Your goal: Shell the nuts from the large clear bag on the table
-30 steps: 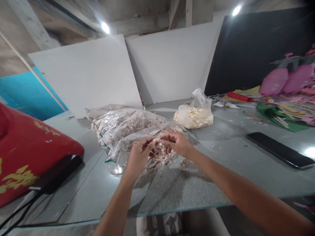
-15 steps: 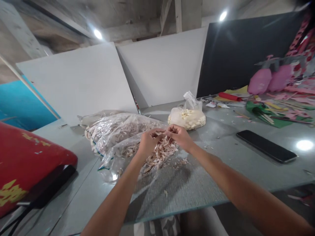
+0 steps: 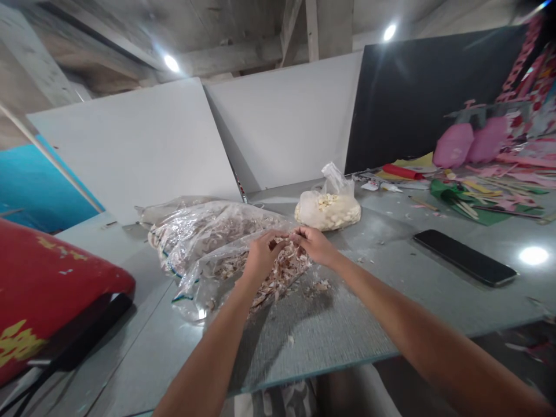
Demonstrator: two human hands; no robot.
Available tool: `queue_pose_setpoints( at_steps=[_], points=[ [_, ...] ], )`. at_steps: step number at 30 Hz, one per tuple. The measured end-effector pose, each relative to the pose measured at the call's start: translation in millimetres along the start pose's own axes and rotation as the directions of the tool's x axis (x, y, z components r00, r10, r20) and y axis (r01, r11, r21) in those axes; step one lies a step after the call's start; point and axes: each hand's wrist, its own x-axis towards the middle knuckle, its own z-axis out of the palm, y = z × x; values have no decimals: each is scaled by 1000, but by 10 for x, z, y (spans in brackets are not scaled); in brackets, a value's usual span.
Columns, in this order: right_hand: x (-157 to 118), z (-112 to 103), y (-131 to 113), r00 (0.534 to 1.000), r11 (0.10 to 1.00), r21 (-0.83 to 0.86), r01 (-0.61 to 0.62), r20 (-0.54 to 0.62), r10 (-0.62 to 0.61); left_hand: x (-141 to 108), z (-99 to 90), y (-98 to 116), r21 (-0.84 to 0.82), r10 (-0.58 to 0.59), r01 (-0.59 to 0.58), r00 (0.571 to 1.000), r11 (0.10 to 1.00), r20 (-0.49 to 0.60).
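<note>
My left hand (image 3: pixel 263 250) and my right hand (image 3: pixel 317 244) meet fingertip to fingertip above a heap of dry, papery brown-and-white peelings (image 3: pixel 284 272). Both are closed in a pinch; whatever lies between the fingers is too small to make out. The heap spills from the mouth of a large clear plastic bag (image 3: pixel 204 226), which lies on its side to the left, full of similar bits. Just behind my right hand stands a small knotted plastic bag of pale, cream-coloured pieces (image 3: pixel 332 214).
To the right lies a black phone (image 3: pixel 464 256) on the grey table (image 3: pixel 339 341). Beyond it are green paper (image 3: pixel 486 211), sticks, a red roll (image 3: pixel 402 172) and pink jugs (image 3: pixel 454 145). A red bulky object (image 3: pixel 65 278) sits at left. White boards (image 3: pixel 286 116) lean behind.
Both hands stay together over the peelings, with small shifts of the fingers. The whole view has moved slightly.
</note>
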Motion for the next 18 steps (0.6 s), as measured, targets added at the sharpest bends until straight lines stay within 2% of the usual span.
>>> queue_pose_setpoints(
  at_steps=[3, 5, 8, 11, 15, 18],
  points=[
    [9, 10, 4, 999, 998, 62, -1, -47, 4, -18, 6, -25, -87, -15, 13, 1000, 996, -12],
    [8, 19, -6, 998, 995, 98, 22, -59, -16, -24, 22, -51, -194, -84, 74, 995, 978, -45],
    [-11, 34, -43, 997, 991, 110, 73, -41, -68, -29, 52, -69, -382, -209, 167, 975, 909, -71],
    [-38, 45, -91, 994, 993, 56, 106, -24, -105, -36, 83, -58, -500, -256, 203, 966, 842, -38],
    [-65, 62, -118, 993, 995, -5, 95, -67, -95, -39, 108, -47, -545, -277, 214, 960, 810, -33],
    [-79, 67, -117, 989, 995, -59, 80, -118, -86, -36, 108, -53, -492, -268, 200, 961, 847, -71]
  ],
)
